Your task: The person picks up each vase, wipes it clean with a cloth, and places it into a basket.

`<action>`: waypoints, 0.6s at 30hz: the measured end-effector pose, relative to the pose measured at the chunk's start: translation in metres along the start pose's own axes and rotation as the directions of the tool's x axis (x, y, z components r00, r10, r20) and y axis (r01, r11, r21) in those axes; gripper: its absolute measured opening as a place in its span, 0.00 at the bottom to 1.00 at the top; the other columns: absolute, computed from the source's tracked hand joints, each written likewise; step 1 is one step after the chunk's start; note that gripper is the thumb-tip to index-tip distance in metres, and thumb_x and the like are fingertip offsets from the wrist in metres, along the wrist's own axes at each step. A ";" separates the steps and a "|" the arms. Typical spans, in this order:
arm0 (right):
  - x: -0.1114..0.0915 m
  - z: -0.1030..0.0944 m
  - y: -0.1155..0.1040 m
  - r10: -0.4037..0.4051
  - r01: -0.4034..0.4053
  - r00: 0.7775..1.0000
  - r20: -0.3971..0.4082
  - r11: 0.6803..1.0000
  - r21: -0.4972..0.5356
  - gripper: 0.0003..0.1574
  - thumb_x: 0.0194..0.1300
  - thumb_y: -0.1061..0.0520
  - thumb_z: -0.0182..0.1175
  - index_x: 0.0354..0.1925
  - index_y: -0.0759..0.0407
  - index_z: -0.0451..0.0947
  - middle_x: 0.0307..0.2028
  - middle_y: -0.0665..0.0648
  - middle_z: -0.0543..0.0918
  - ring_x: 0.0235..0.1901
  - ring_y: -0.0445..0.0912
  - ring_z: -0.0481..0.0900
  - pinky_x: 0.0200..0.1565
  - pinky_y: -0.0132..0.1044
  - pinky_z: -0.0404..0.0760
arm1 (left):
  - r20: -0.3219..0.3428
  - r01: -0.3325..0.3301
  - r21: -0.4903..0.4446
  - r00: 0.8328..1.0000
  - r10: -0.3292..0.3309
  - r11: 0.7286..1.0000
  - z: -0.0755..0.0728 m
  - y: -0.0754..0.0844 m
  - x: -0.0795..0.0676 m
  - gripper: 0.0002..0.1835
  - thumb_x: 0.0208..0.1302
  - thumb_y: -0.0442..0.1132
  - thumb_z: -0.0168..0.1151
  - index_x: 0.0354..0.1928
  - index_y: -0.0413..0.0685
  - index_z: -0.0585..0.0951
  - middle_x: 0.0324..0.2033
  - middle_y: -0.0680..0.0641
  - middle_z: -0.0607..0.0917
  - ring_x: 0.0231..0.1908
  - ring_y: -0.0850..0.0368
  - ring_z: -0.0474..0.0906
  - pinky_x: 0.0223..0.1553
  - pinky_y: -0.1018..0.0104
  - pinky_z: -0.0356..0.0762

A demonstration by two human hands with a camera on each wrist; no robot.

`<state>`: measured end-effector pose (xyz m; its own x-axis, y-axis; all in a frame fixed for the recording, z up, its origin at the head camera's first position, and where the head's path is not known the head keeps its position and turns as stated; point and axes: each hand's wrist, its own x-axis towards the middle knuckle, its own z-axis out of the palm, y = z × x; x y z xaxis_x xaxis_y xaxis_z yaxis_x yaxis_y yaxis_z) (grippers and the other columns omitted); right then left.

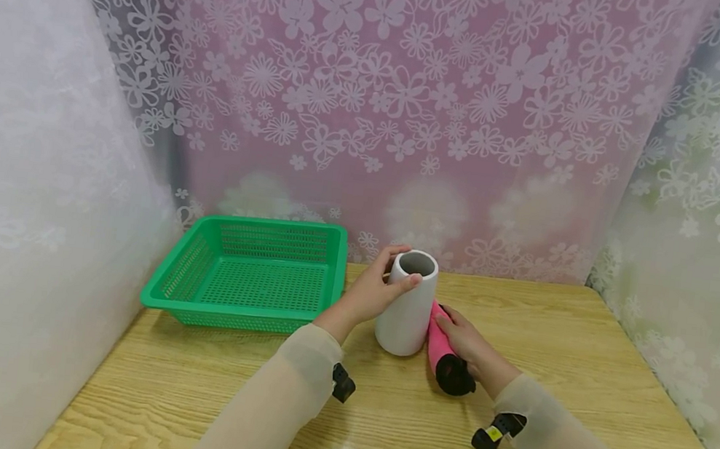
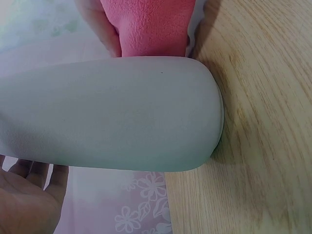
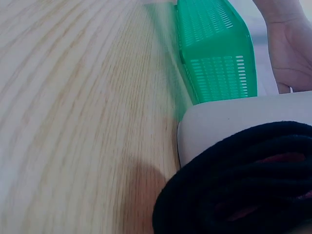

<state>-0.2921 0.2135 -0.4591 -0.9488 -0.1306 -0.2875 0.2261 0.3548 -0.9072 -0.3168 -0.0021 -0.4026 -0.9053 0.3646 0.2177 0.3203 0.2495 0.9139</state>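
Note:
A tall white vase (image 1: 406, 317) with a round open mouth stands upright on the wooden table. Near its rim my left hand (image 1: 374, 290) grips it, thumb in front and fingers round the far side. A rolled pink fleecy cloth (image 1: 439, 339) with a black end leans close against the vase's right side. My right hand (image 1: 467, 344) holds this roll from the right. In the right wrist view the black end (image 3: 234, 180) shows its folded layers, while the right hand itself is hidden there. The left wrist view shows pink fleece (image 2: 153, 29) beyond the vase (image 2: 112, 114).
Left of the vase, a green plastic basket (image 1: 239, 319) with perforated sides sits on the table (image 1: 522, 307). Behind the table hangs a pink curtain (image 1: 407, 149) with white flowers, and pale curtains enclose both sides.

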 end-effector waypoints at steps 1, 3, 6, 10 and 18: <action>-0.001 -0.001 0.000 -0.002 0.002 1.000 0.006 1.000 -0.003 0.39 0.82 0.47 0.41 0.79 0.63 0.43 0.73 0.73 0.53 0.66 0.63 0.56 0.69 0.60 0.51 | 0.000 -0.001 -0.002 1.000 0.001 1.000 0.000 0.000 0.000 0.36 0.66 0.61 0.63 0.74 0.69 0.62 0.67 0.49 0.71 0.66 0.46 0.70 0.62 0.46 0.71; -0.003 -0.004 0.000 -0.014 0.014 1.000 0.010 1.000 -0.013 0.39 0.82 0.47 0.41 0.79 0.63 0.43 0.73 0.74 0.53 0.67 0.63 0.55 0.69 0.60 0.51 | 0.000 0.000 -0.004 1.000 0.000 1.000 0.000 0.000 0.000 0.36 0.67 0.60 0.63 0.73 0.69 0.62 0.67 0.49 0.71 0.66 0.46 0.70 0.63 0.46 0.71; -0.006 -0.008 -0.003 -0.025 0.025 1.000 0.012 0.999 -0.025 0.40 0.82 0.46 0.41 0.79 0.63 0.41 0.73 0.74 0.51 0.67 0.64 0.55 0.68 0.60 0.52 | -0.001 0.002 -0.006 1.000 -0.002 1.000 0.000 0.000 0.000 0.36 0.66 0.60 0.63 0.73 0.70 0.63 0.67 0.50 0.72 0.67 0.47 0.70 0.63 0.47 0.71; -0.011 -0.015 -0.009 -0.021 0.022 1.000 0.011 0.998 -0.053 0.41 0.81 0.44 0.41 0.80 0.59 0.41 0.73 0.73 0.53 0.63 0.63 0.59 0.64 0.57 0.58 | -0.002 0.000 -0.009 1.000 0.000 1.000 -0.001 0.001 0.000 0.35 0.67 0.60 0.63 0.72 0.71 0.63 0.67 0.50 0.72 0.66 0.48 0.70 0.63 0.48 0.71; -0.022 -0.031 -0.025 -0.048 0.049 0.999 0.022 0.995 -0.085 0.43 0.81 0.40 0.40 0.81 0.54 0.37 0.66 0.72 0.60 0.52 0.59 0.67 0.46 0.42 0.72 | 0.005 0.015 -0.009 1.000 -0.015 1.000 -0.001 0.002 -0.001 0.36 0.66 0.62 0.63 0.73 0.72 0.62 0.68 0.51 0.71 0.68 0.48 0.68 0.63 0.48 0.70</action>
<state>-0.2838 0.2360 -0.4208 -0.9535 -0.1675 -0.2507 0.1595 0.4254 -0.8909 -0.3156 -0.0025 -0.4008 -0.9085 0.3655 0.2027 0.3046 0.2470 0.9199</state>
